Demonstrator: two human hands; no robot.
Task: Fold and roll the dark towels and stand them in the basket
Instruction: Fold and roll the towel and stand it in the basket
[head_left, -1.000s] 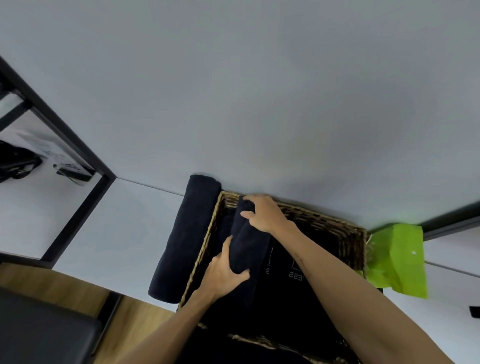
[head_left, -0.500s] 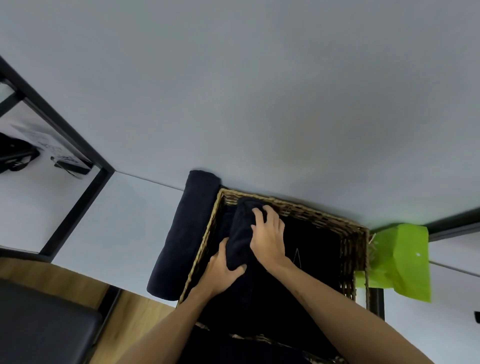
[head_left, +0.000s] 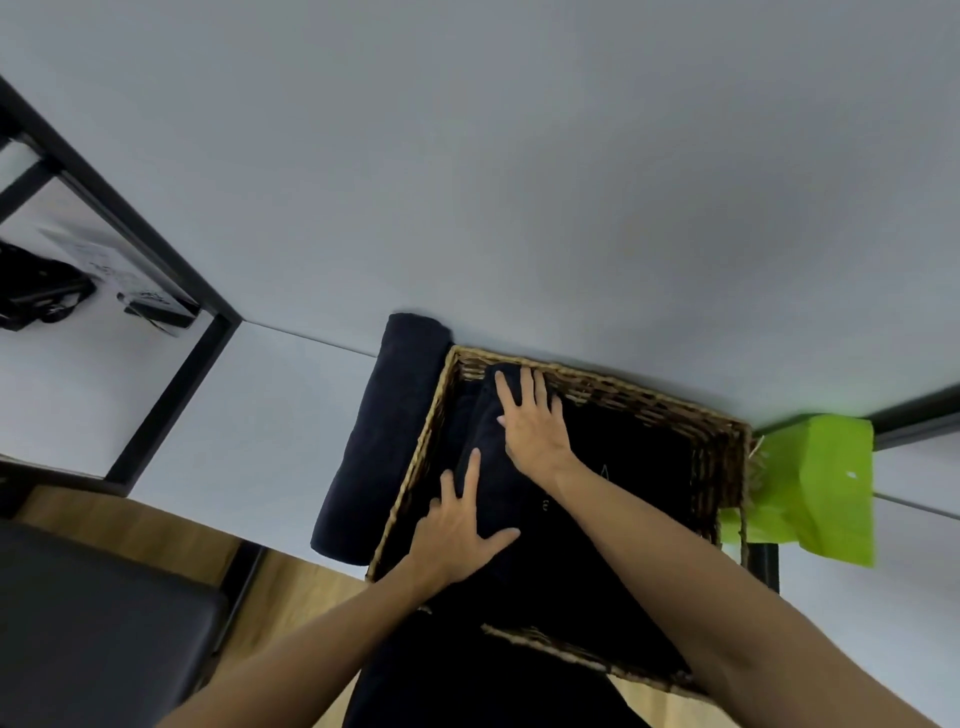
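A woven wicker basket (head_left: 717, 447) stands on the white table against the wall. Inside it, along its left wall, lies a rolled dark towel (head_left: 485, 447). My right hand (head_left: 530, 421) presses flat on the roll's far end with straight fingers. My left hand (head_left: 460, 530) rests on the roll's near end, fingers spread. A second rolled dark towel (head_left: 384, 431) lies on the table outside the basket, along its left side. The basket's interior is dark and its other contents are hard to make out.
A bright green paper bag (head_left: 815, 483) sits right of the basket. A black metal frame (head_left: 171, 395) and a shelf with dark items (head_left: 36, 291) stand at the left. A dark seat (head_left: 93, 623) and wooden floor lie below the table edge.
My right hand has gone from gripping the roll's top end to lying flat on it. My left hand has opened from holding the roll's side to resting spread on it.
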